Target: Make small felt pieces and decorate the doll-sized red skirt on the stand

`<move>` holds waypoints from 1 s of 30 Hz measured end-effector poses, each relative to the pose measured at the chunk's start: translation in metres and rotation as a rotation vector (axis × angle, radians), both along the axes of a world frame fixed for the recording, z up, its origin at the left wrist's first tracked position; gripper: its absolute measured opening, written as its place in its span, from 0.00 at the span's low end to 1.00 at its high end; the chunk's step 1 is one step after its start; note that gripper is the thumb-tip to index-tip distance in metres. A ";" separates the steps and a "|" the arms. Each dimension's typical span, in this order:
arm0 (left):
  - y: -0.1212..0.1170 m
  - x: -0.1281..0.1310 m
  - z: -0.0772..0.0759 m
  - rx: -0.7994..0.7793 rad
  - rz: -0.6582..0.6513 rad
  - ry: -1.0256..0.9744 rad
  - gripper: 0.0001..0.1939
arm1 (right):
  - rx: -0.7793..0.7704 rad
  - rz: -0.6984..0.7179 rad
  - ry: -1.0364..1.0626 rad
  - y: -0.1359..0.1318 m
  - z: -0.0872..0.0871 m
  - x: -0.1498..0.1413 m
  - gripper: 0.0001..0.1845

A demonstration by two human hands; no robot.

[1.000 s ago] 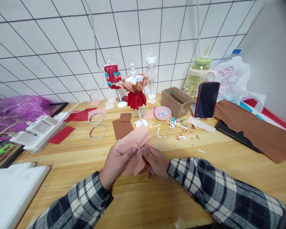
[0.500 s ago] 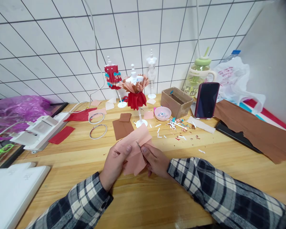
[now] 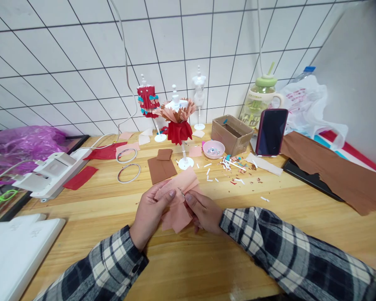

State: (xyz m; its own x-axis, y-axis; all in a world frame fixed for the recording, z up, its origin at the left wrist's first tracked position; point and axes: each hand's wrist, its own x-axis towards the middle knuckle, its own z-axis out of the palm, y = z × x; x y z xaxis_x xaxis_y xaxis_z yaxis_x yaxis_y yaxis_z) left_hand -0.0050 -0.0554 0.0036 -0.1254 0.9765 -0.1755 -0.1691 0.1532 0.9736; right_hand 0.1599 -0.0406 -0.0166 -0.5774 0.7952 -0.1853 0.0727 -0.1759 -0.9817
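Note:
Pink crepe paper (image 3: pixel 178 212), folded and layered, is held up over the table between my hands. My left hand (image 3: pixel 150 211) pinches its left side, thumb on top and fingers underneath. At the paper's right edge, my right hand (image 3: pixel 206 210) is closed on a small thin-tipped metal tool (image 3: pixel 182 193), like small snips; its handle is hidden in the fingers. The tip lies against the paper near the left thumb. Just behind stands a white mini mannequin (image 3: pixel 175 100) wearing a red skirt (image 3: pixel 179 132) and a ruff of brown and pink paper petals.
Brown paper pieces (image 3: pixel 162 168) and two white rings (image 3: pixel 129 173) lie left of centre. A pink bowl (image 3: pixel 213 149), a cardboard box (image 3: pixel 232 131), paper scraps (image 3: pixel 235 164) and a phone (image 3: pixel 272 131) are to the right. A power strip (image 3: pixel 52 177) lies at left.
The pink paper has dipped and tilted slightly. My left thumb has come nearer the right one, and less of the metal tip shows.

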 end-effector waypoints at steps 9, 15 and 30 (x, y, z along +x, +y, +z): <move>0.000 0.000 0.001 0.003 0.002 0.023 0.28 | 0.018 -0.003 -0.040 0.001 0.002 0.001 0.30; 0.002 -0.001 0.002 0.024 -0.031 0.096 0.17 | 0.009 0.024 -0.055 0.002 0.002 0.001 0.28; 0.002 -0.003 0.000 -0.001 -0.082 0.061 0.15 | 0.034 0.037 -0.090 0.003 0.006 0.002 0.29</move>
